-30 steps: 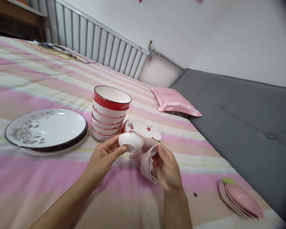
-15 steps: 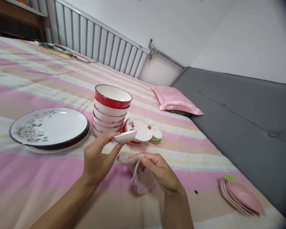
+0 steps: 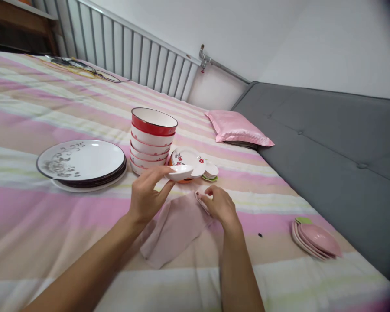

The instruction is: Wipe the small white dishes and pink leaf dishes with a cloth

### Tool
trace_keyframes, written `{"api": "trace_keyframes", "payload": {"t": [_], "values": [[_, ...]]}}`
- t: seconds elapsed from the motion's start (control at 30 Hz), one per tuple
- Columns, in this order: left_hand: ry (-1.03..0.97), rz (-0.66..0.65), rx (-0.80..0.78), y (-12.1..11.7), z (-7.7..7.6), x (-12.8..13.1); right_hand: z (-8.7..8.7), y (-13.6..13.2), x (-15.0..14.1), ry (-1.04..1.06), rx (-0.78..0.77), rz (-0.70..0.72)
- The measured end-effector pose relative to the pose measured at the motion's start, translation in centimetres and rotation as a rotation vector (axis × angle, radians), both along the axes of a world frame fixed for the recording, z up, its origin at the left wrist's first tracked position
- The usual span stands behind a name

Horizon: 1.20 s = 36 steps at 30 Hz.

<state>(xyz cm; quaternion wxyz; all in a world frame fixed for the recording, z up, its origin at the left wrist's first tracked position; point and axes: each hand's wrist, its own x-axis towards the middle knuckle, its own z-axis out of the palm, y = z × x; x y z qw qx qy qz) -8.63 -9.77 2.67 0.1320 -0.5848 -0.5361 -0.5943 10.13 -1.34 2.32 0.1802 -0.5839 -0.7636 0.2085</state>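
Between the thumb and fingers of my left hand (image 3: 147, 193) is a small white dish (image 3: 181, 173), held tilted above the bed. My right hand (image 3: 221, 206) pinches the edge of a pale pink cloth (image 3: 177, 229), which lies spread on the bedspread below both hands. Just beyond the dish are white plates with red flowers (image 3: 190, 159), stacked on something orange. Beside them sit small white dishes (image 3: 211, 170) over a green one. A tall stack of red and white bowls (image 3: 152, 141) rises behind my left hand.
Large dark-rimmed plates (image 3: 94, 160) are stacked to the left. Pink leaf-shaped dishes (image 3: 321, 238) lie at the right, near a small black object (image 3: 260, 235). A pink pillow (image 3: 238, 128) rests by the grey headboard (image 3: 318, 138). Cables (image 3: 81, 67) lie at the far left.
The cloth, bunched and hanging from my right hand before, now lies spread out on the bed. The small dish has tipped so its hollow shows. The view has shifted slightly.
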Motion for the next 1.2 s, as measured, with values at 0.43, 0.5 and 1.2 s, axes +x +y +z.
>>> {"api": "trace_keyframes", "payload": {"t": [0.43,0.5,1.2], "values": [[0.255,-0.075,-0.262,-6.2,-4.5,2.8,-5.3,-1.9,1.1,0.525,-0.194,-0.129],[0.315,-0.079,-0.254,-7.1,-4.7,3.2,-5.3,-3.1,1.9,0.711,-0.244,-0.144],[0.056,0.225,-0.563,-12.9,-5.7,5.2,-8.6,-10.5,10.3,0.879,0.168,-0.426]]}}
